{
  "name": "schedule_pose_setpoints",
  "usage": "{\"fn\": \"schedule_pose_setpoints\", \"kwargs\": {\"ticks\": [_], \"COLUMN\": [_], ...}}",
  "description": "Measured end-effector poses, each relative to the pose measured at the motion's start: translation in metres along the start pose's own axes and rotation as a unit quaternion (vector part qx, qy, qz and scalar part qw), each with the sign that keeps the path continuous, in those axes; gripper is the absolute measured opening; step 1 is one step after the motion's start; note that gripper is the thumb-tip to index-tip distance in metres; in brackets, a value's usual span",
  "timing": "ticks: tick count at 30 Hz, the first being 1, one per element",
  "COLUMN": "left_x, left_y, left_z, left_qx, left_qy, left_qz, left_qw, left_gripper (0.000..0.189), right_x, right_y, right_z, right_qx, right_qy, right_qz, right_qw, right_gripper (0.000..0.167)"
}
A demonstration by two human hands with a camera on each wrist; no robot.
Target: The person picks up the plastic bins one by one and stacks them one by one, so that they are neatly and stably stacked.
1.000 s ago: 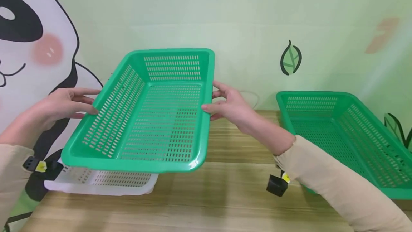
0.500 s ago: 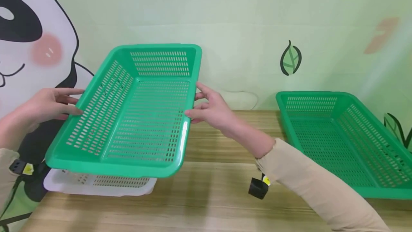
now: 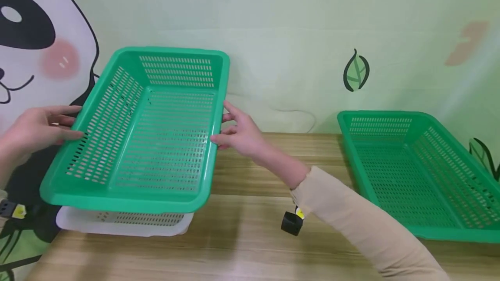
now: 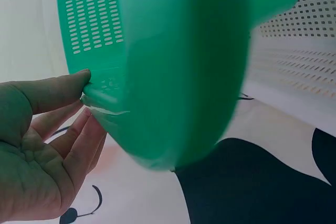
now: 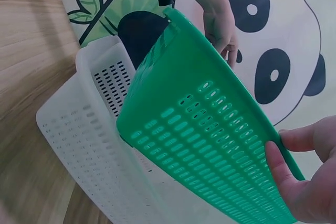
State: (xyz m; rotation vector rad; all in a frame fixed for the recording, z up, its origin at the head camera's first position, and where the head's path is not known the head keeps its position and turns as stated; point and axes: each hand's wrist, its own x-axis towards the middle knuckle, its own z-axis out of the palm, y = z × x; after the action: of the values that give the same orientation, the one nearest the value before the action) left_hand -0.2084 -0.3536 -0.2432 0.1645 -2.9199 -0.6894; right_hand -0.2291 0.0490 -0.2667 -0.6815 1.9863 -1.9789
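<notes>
A green slotted plastic basket is held in the air, its far end tilted up, over a white basket. My left hand pinches its left rim between thumb and fingers. On the opposite rim, my right hand grips with the thumb on the inner side. In the left wrist view the thumb lies on top of the green rim and the fingers are beneath. The right wrist view shows the white basket standing below and apart from the green basket's wall. Most of the white basket is hidden in the head view.
A second green basket sits on the right side of the wooden table. Behind the table rises a pale green wall printed with leaves and a panda.
Both hands have carried the green basket left and slightly up, further over the white one. The white basket and the right-hand green basket have stayed put.
</notes>
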Motion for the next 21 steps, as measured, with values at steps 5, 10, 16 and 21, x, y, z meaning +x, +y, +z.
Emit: {"fn": "schedule_pose_setpoints", "kwargs": {"ticks": [5,10,16,21], "left_x": [0.034,0.032,0.017,0.006], "left_y": [-0.062,-0.066,-0.065,-0.064], "left_z": [0.002,-0.001,0.005,0.012], "left_qx": [0.015,0.012,0.014,0.015], "left_qy": [0.025,0.026,0.007,-0.018], "left_qz": [0.001,-0.007,0.005,0.017], "left_qw": [0.9996,0.9996,0.9999,0.9996], "left_gripper": [0.074,0.073,0.068,0.069], "right_x": [0.004,0.007,0.006,0.005], "right_y": [0.004,0.01,0.021,0.032], "right_z": [0.008,0.015,0.02,0.024], "right_qx": [0.009,0.006,0.015,0.029], "right_qy": [0.003,-0.002,-0.008,-0.013], "right_qz": [-0.005,-0.002,0.007,0.023], "right_qw": [0.9999,1.0,0.9998,0.9992], "right_gripper": [0.083,0.085,0.085,0.085]}}
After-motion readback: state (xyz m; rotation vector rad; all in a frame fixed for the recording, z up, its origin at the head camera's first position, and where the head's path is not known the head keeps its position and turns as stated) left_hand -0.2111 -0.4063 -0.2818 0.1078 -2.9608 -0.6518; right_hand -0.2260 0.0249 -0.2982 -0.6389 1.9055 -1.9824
